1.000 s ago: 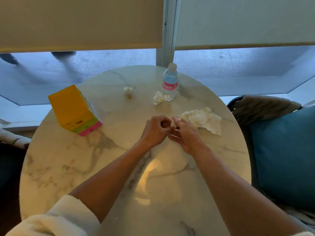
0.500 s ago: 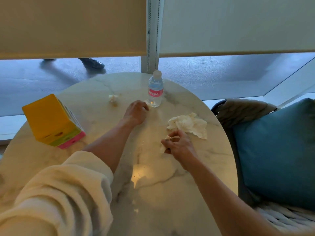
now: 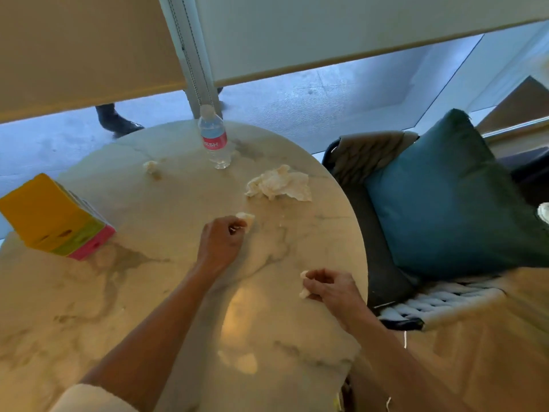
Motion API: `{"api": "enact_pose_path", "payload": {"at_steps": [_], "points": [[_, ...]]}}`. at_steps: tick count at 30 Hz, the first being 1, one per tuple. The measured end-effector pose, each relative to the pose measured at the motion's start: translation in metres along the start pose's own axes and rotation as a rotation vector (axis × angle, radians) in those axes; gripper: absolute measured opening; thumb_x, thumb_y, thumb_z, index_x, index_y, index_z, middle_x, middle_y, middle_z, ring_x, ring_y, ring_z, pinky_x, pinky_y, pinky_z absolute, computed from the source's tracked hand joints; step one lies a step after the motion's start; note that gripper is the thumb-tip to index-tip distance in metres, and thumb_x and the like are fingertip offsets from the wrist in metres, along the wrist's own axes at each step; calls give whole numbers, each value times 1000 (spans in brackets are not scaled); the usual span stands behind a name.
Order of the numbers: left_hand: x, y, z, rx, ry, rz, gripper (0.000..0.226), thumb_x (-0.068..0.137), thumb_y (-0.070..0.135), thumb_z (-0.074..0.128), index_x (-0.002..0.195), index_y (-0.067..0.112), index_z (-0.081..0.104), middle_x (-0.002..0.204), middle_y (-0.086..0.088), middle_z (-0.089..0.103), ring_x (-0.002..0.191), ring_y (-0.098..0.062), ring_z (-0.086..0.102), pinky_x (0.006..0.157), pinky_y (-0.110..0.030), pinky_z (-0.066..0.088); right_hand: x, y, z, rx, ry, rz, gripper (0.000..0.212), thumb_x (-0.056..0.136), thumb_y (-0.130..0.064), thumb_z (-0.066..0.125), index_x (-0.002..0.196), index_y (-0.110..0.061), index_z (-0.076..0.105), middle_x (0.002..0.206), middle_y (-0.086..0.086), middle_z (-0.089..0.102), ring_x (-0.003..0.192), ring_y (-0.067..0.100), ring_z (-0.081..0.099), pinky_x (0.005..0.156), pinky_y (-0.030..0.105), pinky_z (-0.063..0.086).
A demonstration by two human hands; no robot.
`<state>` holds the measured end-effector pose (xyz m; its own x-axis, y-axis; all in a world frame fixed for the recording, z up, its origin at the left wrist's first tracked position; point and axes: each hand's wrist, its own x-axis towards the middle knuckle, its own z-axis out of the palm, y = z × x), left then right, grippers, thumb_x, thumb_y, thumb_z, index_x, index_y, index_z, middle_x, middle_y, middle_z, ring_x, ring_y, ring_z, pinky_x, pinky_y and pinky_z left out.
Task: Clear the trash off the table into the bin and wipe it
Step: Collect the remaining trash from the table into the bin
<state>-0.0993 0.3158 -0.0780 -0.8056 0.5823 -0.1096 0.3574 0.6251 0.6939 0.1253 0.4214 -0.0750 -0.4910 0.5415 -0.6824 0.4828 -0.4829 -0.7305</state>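
Note:
On the round marble table, my left hand grips a small crumpled paper ball near the middle. My right hand holds another small white paper scrap close to the table's right edge. A larger crumpled tissue lies beyond both hands. Farther back, a tiny paper wad sits left of a clear water bottle with a red label. No bin is in view.
A yellow box with green and pink edges lies on the table's left side. A chair with a teal cushion stands right of the table. Behind the window, a person's dark shoe shows on the pavement.
My left hand picked up the paper ball next to the bottle and drew back to the middle. My right hand moved toward me and the right edge with its scrap. The view tilted.

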Motion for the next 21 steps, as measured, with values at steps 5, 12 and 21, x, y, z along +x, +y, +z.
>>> {"api": "enact_pose_path", "payload": {"at_steps": [5,12,21], "points": [[-114,36,28,-82,-127,-86,14,82,15,69,92,21,78,84,10,73,64,6,61,58,-3,40,-48,55,-63,32,94,58,11,85,-7,70,96,-9,69,100,13,69,90,21,67,68,23,54],[-273,59,95,-182,-425,-157,14,85,20,69,92,30,76,89,17,72,75,2,64,69,-10,47,-88,173,-151,-57,244,101,11,85,-9,70,86,-20,67,92,7,69,85,21,66,74,38,57],[-352,-2,225,58,-734,-370,38,91,24,60,129,29,57,128,6,58,111,-7,58,92,-15,45,-83,340,-199,-155,246,318,19,80,-3,73,72,-19,77,69,-2,71,67,19,63,70,38,52]]}}
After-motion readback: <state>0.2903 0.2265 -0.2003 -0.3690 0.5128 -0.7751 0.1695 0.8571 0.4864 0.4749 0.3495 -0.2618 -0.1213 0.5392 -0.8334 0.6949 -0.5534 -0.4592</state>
